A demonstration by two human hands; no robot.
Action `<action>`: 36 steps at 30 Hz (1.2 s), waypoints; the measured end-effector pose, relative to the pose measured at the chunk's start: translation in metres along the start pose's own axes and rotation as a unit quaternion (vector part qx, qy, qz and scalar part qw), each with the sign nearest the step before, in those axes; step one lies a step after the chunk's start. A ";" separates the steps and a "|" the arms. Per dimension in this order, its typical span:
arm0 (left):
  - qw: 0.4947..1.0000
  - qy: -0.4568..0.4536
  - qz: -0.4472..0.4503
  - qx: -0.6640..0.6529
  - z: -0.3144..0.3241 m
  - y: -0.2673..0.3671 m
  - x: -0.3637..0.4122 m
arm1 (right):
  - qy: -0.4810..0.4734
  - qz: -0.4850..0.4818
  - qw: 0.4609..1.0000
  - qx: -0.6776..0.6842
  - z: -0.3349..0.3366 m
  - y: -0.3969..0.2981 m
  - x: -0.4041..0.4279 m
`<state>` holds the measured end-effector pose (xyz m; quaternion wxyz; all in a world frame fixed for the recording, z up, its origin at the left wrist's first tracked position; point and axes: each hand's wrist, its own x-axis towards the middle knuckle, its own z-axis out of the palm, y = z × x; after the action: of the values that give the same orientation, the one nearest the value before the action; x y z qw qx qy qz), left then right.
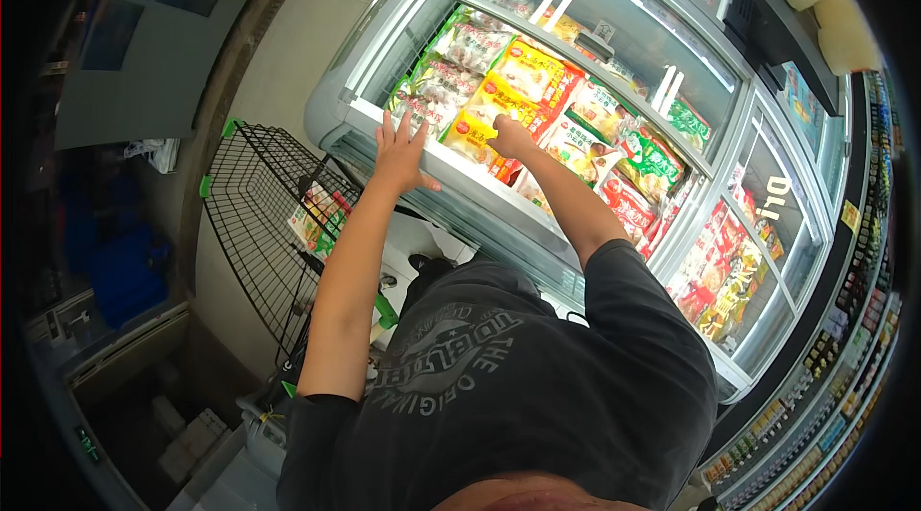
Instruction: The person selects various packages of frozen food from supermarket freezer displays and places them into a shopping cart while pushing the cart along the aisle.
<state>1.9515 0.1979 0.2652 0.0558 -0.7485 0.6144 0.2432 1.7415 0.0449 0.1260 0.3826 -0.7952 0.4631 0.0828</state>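
My left hand (403, 155) rests with fingers spread at the front rim of a chest freezer (518, 205), its fingertips beside clear-and-white bags of frozen food (432, 90). It holds nothing. Over the yellow-and-red frozen food bags (471, 137) is my right hand (512, 138), its fingers curled and one pointing at or touching a bag; no item shows in its grasp. To its right lie white-and-green bags (575, 147), a green bag (651, 158) and red-and-white bags (626, 205). The freezer's sliding glass lid (604, 43) is pushed back from this section.
A black wire shopping cart (252, 201) with green corners stands at my left, holding a colourful food package (316, 219). Another freezer section (748, 252) with glass covers adjoins on the right. Beyond it run stocked shelves (813, 367). A grey box-like counter (137, 72) stands far left.
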 end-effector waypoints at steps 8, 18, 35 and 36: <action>0.996 -0.074 -0.030 -0.032 -0.019 0.006 0.011 | -0.071 -0.008 0.997 -0.037 0.038 -0.020 0.097; 0.990 -0.075 -0.058 -0.102 -0.020 0.004 0.011 | -0.142 0.048 0.981 -0.120 0.071 -0.067 0.155; 0.989 -0.056 -0.055 -0.123 -0.018 0.001 0.009 | -0.115 -0.022 0.991 0.067 0.104 -0.056 0.164; 0.990 -0.054 -0.047 -0.123 -0.015 0.002 0.011 | -0.091 -0.021 0.990 0.102 0.109 -0.044 0.162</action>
<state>1.9551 0.1813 0.2741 0.0073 -0.7636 0.5398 0.3541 1.8911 0.0229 -0.0046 0.5038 -0.7509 0.4153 0.0991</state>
